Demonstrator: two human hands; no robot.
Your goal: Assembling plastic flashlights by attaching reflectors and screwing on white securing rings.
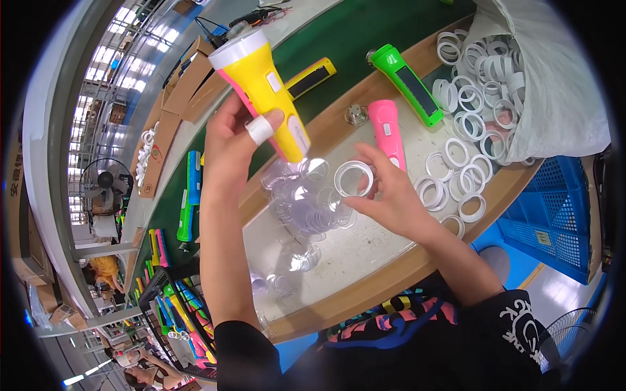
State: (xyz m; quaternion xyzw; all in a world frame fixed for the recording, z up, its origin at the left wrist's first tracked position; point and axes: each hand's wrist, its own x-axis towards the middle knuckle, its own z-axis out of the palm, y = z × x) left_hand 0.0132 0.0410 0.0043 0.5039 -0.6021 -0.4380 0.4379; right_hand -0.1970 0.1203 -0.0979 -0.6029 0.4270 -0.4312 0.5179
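- Fingers of the left hand (231,140): wrapped round a yellow torch (264,88), held up, white head rim uppermost.
- Fingers of the right hand (391,192): pinching a white ring (354,178) fitted with a clear disc, above the pile of clear discs (306,202).
- Step, as judged: fitting lens ring to torch.
- Next move, as judged: turn the torch head toward the ring and line them up squarely.
- Nearby: pink torch (387,130), green torch (407,81), loose white rings (479,98), table (365,251).

I see this from a single fisheye camera on my head, looking steeply down onto the workbench (365,251) right in front of me, close enough that my forearms fill the lower frame. Toward the rim everything bends, so the far factory hall is probably distorted.
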